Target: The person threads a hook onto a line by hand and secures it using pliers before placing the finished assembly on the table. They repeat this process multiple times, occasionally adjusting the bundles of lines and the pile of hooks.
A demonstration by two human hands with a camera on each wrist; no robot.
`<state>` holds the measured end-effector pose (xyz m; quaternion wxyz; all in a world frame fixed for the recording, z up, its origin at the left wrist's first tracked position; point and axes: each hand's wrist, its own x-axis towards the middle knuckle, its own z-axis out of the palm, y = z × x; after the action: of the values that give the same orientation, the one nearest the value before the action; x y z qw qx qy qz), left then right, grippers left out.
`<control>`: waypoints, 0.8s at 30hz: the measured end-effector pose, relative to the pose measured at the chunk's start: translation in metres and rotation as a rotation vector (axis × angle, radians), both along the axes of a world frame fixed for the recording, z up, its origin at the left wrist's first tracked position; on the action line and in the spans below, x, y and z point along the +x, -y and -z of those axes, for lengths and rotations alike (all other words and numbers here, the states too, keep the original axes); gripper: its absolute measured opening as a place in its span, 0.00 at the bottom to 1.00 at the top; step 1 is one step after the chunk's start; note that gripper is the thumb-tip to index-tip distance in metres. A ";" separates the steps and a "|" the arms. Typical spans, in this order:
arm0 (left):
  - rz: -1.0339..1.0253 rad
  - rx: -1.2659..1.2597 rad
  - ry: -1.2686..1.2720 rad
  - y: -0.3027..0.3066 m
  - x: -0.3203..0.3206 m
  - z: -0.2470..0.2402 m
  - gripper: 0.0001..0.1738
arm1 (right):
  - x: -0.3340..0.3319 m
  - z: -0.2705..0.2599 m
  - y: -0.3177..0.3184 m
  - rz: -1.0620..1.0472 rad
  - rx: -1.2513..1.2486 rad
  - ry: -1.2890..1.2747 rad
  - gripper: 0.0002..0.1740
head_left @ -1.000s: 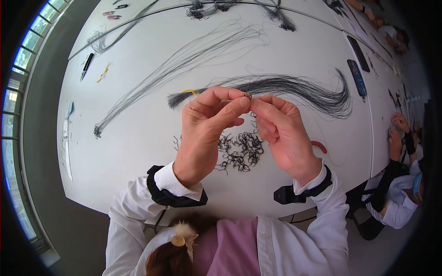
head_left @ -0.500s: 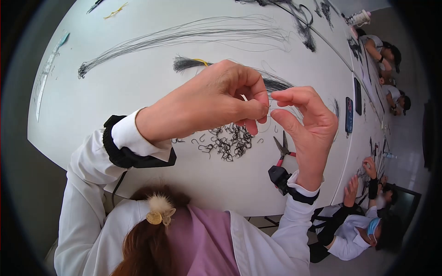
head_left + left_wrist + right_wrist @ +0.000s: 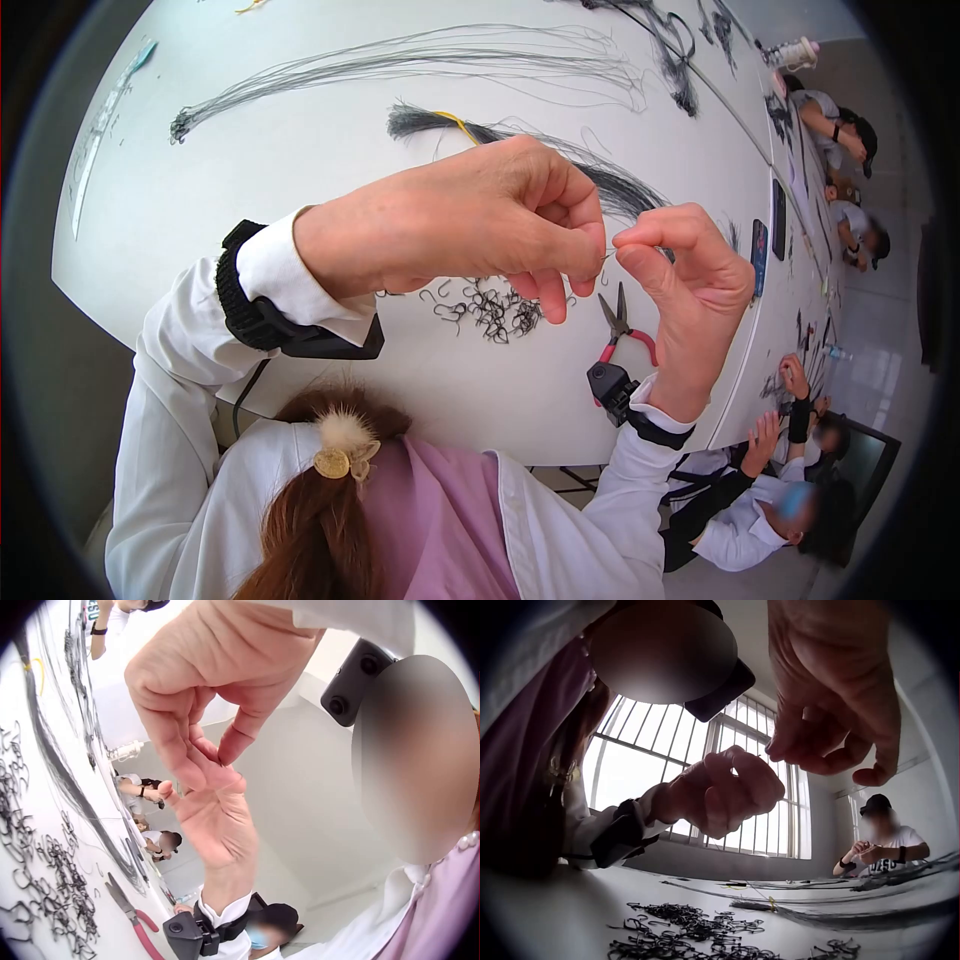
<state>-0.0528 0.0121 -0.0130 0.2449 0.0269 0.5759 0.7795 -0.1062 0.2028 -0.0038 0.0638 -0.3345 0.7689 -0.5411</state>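
Observation:
Thumb and fingers of the left hand point(image 3: 470, 225) pinch a tiny dark hook, mostly hidden by the fingertips. Facing it, the right hand point(image 3: 695, 290) has its thumb and index fingertips close together on a thin end of line beside the hook; its other fingers are bent. In the left wrist view the fingertips of the left hand point(image 3: 217, 697) and the right hand point(image 3: 217, 825) nearly meet. Beneath the hands lies a pile of black hooks point(image 3: 495, 312). Behind them is a dark bundle of line point(image 3: 630, 192) with a yellow tie point(image 3: 455, 122).
Red-handled pliers point(image 3: 620, 325) lie open on the table point(image 3: 480, 400), near the right wrist. A looser bundle of thin lines point(image 3: 350, 70) stretches across the far side. Two phones point(image 3: 758, 255) lie at the right, and other people sit beyond.
The right thumb and index finger, apart half a second ago, have closed together near the left fingertips. Both hands have shifted slightly right, and the view has turned since one second ago.

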 end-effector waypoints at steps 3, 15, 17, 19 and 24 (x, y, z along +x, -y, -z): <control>0.020 -0.002 0.017 0.001 0.000 -0.001 0.06 | 0.003 -0.005 0.005 -0.003 0.001 -0.018 0.10; 0.040 -0.024 0.051 0.002 -0.002 0.000 0.06 | -0.001 -0.001 0.001 -0.122 0.101 -0.288 0.11; 0.034 -0.030 0.052 0.002 -0.002 0.000 0.06 | 0.000 -0.001 0.002 -0.104 0.131 -0.341 0.10; -0.006 0.026 0.056 0.003 -0.003 0.001 0.08 | 0.000 0.001 0.003 -0.033 0.101 -0.401 0.08; -0.109 0.058 0.041 0.003 -0.004 -0.002 0.13 | 0.001 0.001 0.003 0.069 0.024 -0.398 0.08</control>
<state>-0.0568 0.0087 -0.0112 0.2128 -0.0132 0.5484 0.8086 -0.1054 0.1995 -0.0044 -0.1043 -0.4075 0.7837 -0.4570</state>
